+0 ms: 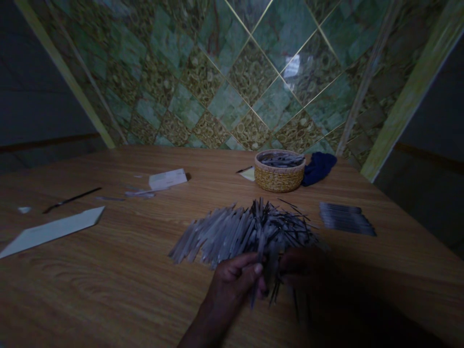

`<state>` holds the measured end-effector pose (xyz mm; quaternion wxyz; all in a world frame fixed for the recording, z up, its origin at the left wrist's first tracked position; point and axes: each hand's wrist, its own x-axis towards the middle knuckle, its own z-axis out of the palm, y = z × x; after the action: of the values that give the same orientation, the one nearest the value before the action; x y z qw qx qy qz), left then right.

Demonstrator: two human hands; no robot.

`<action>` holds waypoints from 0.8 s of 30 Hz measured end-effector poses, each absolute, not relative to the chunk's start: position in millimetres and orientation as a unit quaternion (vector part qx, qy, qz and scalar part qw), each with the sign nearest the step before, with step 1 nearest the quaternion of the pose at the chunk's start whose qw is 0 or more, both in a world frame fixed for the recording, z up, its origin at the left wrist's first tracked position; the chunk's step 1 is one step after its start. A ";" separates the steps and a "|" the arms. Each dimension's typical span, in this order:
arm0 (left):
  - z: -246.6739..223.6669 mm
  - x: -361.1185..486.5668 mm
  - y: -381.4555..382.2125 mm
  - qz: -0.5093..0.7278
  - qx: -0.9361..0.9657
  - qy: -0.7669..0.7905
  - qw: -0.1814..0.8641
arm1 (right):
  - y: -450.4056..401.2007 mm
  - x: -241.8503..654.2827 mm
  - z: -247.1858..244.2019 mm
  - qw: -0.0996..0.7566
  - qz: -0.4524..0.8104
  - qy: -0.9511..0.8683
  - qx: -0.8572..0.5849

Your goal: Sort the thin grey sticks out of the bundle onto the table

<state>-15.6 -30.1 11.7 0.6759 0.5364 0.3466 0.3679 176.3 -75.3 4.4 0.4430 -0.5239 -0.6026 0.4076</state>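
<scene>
A wide heap of thin sticks in clear sleeves point(224, 232) spreads over the wooden table, with dark bare sticks point(293, 224) at its right side. At the heap's near edge my left hand point(239, 278) pinches a clear sleeve point(259, 261) between thumb and fingers. My right hand point(299, 268) is close beside it on the right, in deep shadow; its fingers and anything in them are hard to make out. Several dark sticks point(275, 292) show below and between the hands.
Behind the heap stands a woven basket point(279, 178) of sticks, beside a dark blue cloth point(319, 168). A row of sleeved sticks point(346, 218) lies right. Leftward are a white box point(167, 179), a folded paper strip point(54, 231) and a dark stick point(72, 199). A tiled wall rises behind.
</scene>
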 end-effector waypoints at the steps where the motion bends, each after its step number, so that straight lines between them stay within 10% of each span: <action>1: 12.4 -15.6 -31.3 0.345 0.554 0.340 0.677 | -73.8 181.9 12.0 0.431 0.403 -0.615 -0.523; 24: 14.1 -18.1 -32.4 0.209 0.674 0.293 0.645 | -70.1 199.6 32.0 0.483 0.374 -0.635 -0.472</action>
<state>-18.1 -32.4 14.1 0.6451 0.6741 0.2928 0.2091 199.6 -70.1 32.0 0.4834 -0.4722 -0.6352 0.3740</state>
